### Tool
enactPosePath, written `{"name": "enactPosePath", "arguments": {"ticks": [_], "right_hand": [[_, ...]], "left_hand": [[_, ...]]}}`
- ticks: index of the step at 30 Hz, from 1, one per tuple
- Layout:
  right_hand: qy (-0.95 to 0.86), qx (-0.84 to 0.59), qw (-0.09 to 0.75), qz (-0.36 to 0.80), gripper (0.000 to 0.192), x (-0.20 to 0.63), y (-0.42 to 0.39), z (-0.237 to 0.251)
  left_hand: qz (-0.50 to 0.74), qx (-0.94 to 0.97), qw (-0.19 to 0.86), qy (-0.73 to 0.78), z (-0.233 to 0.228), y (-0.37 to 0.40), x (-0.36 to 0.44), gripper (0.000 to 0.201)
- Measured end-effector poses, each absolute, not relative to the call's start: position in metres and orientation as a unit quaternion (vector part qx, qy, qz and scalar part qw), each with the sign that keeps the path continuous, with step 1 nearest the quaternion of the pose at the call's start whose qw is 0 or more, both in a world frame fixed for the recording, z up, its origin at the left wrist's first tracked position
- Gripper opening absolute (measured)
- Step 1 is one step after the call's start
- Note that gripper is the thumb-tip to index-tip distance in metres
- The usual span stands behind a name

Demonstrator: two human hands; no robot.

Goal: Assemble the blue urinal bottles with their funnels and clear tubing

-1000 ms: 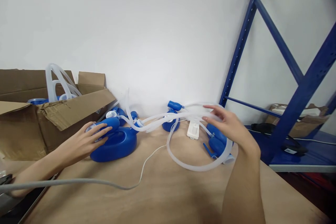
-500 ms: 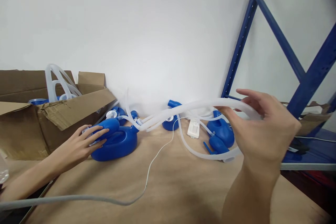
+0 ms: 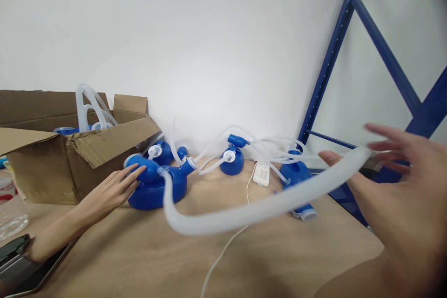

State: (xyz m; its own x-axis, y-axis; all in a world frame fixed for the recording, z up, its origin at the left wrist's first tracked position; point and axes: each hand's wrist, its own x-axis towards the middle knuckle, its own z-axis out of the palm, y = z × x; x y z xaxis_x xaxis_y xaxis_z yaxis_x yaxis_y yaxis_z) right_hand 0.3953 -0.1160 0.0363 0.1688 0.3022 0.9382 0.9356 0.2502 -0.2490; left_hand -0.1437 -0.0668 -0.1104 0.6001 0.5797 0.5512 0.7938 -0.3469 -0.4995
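Observation:
My left hand [image 3: 113,188] has its fingers wrapped over a rounded blue plastic piece [image 3: 148,169], which rests on a blue jug-like bottle [image 3: 153,195] with a side spout. From the blue piece a thick, translucent white tube [image 3: 244,216] bends down and sweeps to the right above the table, smeared by motion. Its far end reaches my right hand [image 3: 398,181], whose thumb and fingers are spread apart around it. The tube end lies at the fingertips, and no firm grip on it shows.
An open cardboard box [image 3: 45,167] with tubes inside stands at left. More blue bottles [image 3: 232,163] with tubes sit along the wall. A white power strip [image 3: 261,174] with a cable [image 3: 223,253] lies mid-table. At right rises a blue shelf frame [image 3: 328,56]; a clear bottle [image 3: 12,219] is far left.
My right hand has moved right and nearer. The tube, earlier arched high across the middle with my right hand around its end, now sags lower in front. My left hand stays on the blue piece.

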Motion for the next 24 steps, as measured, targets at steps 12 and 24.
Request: {"name": "enactPosePath", "arguments": {"ticks": [12, 24], "right_hand": [[-0.580, -0.423, 0.682, -0.141, 0.043, 0.387, -0.044, 0.029], [-0.709, -0.234, 0.653, -0.129, 0.032, 0.332, -0.007, 0.012]], "left_hand": [[-0.275, -0.760, 0.277, -0.519, -0.091, -0.040, -0.149, 0.078], [-0.436, -0.667, 0.055, -0.602, -0.093, -0.038, -0.155, 0.100]]}}
